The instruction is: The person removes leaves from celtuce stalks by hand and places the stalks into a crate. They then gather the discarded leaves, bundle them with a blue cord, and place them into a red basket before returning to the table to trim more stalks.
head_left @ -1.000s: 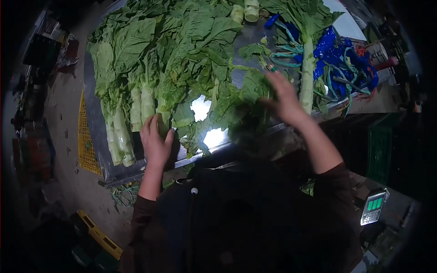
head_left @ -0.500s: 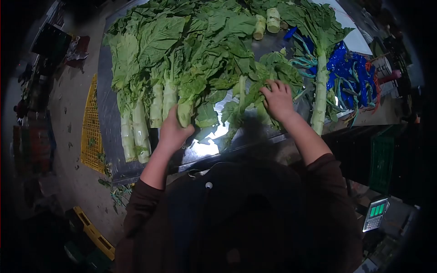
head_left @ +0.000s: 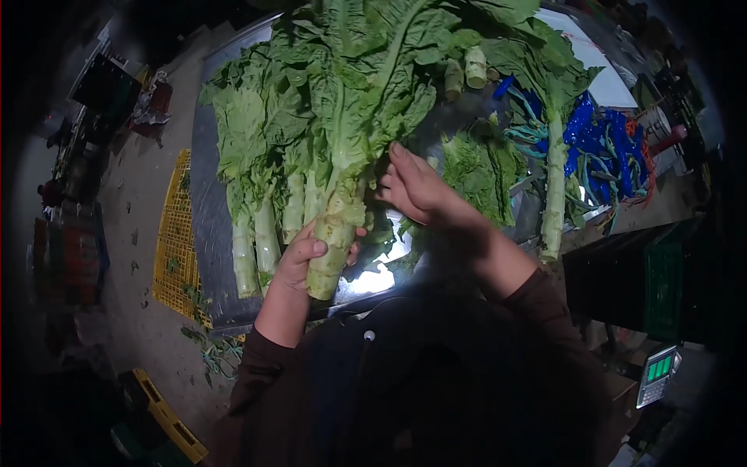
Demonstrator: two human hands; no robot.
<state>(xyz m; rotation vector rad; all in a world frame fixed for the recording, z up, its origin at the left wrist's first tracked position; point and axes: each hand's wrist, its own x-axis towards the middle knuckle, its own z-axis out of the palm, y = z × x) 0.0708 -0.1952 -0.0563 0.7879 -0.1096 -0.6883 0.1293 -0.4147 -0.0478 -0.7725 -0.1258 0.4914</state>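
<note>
My left hand (head_left: 298, 261) is wrapped round the thick pale-green stem of a celtuce (head_left: 334, 241), raised close to me with its cut end toward my body. Its broad leaves fan out away from me. Beside the base of those leaves is my right hand (head_left: 416, 187), thumb and loosely bent fingers apart, the tips right at the leaf edge. Several more celtuces (head_left: 244, 261) lie side by side on the metal table (head_left: 212, 226) to the left, partly hidden under leaves. Loose leaves (head_left: 482, 171) lie right of my right hand.
A single celtuce (head_left: 553, 187) lies at the table's right side, by blue plastic and tangled ties (head_left: 599, 140). Two short stem ends (head_left: 475, 68) show at the back. A yellow crate (head_left: 173, 241) stands on the floor at left, a lit scale display (head_left: 658, 373) at lower right.
My left hand has lifted the celtuce off the table toward me. My right hand has moved left from the loose leaves to the raised celtuce's leaves.
</note>
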